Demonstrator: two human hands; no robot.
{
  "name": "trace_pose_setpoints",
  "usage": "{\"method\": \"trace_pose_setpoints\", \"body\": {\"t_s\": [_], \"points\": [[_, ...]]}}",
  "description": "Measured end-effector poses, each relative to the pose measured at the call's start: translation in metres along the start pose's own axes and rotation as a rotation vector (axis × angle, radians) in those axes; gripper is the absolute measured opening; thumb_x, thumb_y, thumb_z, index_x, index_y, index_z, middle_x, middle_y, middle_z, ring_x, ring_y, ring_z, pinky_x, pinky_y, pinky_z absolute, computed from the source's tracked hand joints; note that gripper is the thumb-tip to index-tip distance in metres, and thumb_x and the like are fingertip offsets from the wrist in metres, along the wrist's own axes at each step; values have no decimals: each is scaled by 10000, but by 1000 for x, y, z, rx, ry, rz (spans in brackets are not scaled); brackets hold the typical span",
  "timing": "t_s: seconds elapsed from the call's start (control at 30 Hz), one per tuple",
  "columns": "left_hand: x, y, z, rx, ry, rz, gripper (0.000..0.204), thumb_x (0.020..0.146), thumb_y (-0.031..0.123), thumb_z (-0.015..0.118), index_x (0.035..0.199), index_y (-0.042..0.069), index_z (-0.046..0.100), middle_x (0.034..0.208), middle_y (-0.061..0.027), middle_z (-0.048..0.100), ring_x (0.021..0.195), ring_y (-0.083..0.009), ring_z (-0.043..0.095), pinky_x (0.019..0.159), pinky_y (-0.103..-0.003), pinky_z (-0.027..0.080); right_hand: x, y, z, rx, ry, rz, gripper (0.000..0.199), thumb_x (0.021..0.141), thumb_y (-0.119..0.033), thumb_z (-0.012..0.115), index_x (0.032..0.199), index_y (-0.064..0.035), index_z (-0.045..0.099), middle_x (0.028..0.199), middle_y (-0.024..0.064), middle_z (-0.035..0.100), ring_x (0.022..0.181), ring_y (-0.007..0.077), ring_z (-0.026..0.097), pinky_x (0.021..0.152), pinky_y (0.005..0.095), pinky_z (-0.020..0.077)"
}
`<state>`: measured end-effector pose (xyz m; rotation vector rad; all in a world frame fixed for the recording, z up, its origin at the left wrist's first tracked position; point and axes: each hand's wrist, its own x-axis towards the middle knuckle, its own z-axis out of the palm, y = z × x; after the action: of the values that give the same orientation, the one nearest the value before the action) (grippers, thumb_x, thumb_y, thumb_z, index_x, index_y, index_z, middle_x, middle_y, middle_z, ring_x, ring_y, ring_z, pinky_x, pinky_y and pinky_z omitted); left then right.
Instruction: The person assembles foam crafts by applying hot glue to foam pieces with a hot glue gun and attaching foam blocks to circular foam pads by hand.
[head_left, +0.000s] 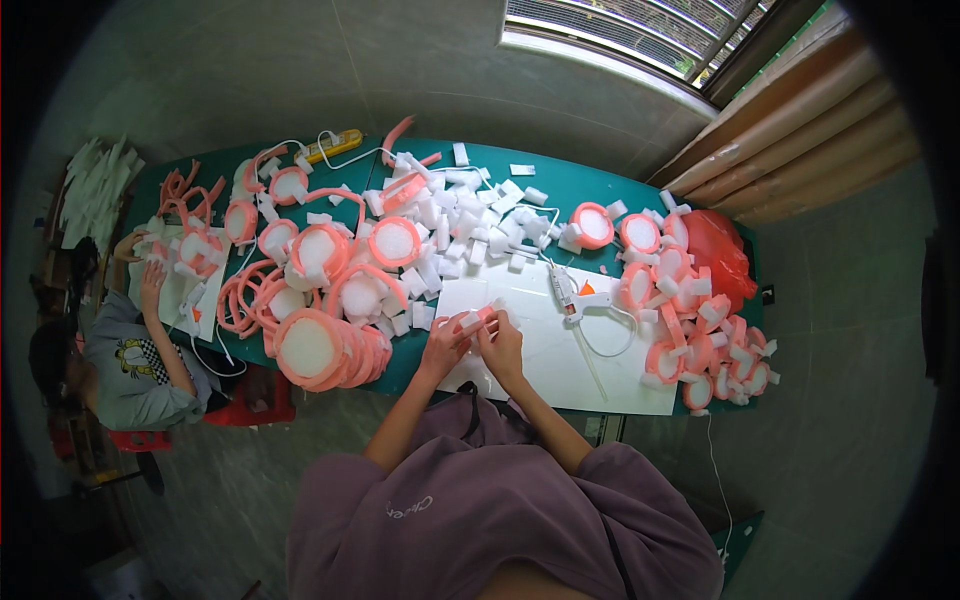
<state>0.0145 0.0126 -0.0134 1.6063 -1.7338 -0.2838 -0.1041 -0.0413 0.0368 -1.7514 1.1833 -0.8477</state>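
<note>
Centre of frame: left hand and right hand both closed on one small pink-and-white foam piece, held just above white sheet on green surface. Right of hands: white glue gun on sheet. Left: stack of pink foam rings. Upper centre: loose white foam blocks. Far left: another person's hand.
</note>
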Motion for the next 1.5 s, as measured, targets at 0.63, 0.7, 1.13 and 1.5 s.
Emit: {"method": "trace_pose_setpoints", "body": {"t_s": [0.63,0.7,1.13,1.5], "points": [[14,14,-1,96,-67,-20,519,644,86,583,1121,257,472,916,-21,549,729,-147,532,729,-356,386,2,-1,-34,15,-127,53,127,747,-117,551,760,-3,497,677,107,582,463,167,534,436,272,406],[16,16,-3,93,-80,-15,521,643,83,581,1123,257,471,918,-22,547,726,-155,532,716,-353,388,-1,0,-40,-40,-78,-12,116,749,-109,544,730,-3,503,664,99,577,467,160,529,434,271,401],[17,24,0,85,-9,-32,530,663,71,559,1144,267,452,892,-51,532,714,-218,514,626,-333,420,-68,98,-54,-694,-749,-189,266,721,-317,553,678,-55,551,637,138,550,625,310,558,527,407,436],[21,26,-1,93,-9,-69,533,671,85,570,1150,280,440,872,-45,535,701,-210,530,596,-312,446,-63,79,-47,-809,-660,33,768,602,-311,675,1194,-35,271,678,152,573,617,317,572,511,412,442]]}}
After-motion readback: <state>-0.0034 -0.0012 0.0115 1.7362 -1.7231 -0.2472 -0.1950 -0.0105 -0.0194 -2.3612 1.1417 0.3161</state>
